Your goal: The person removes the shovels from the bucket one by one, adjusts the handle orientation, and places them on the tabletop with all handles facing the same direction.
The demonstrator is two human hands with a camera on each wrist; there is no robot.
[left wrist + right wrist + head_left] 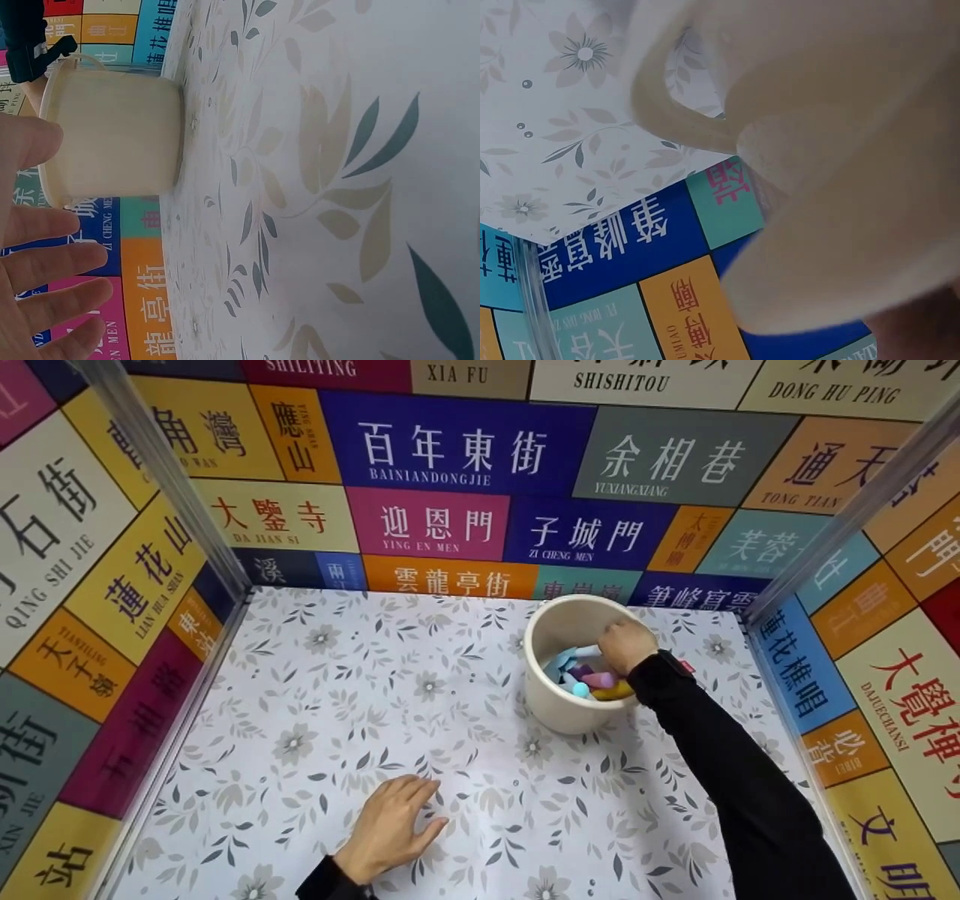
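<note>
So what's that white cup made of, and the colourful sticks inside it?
The cup looks like smooth cream plastic, matte, with a thin, even rim, though glazed ceramic is possible. The sticks look like chalk or crayons: dull pastel cylinders; too small to be sure.

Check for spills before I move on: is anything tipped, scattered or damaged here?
Nothing stands out. The cream cup stands upright, the coloured pieces stay inside, the right hand reaches in.
</note>
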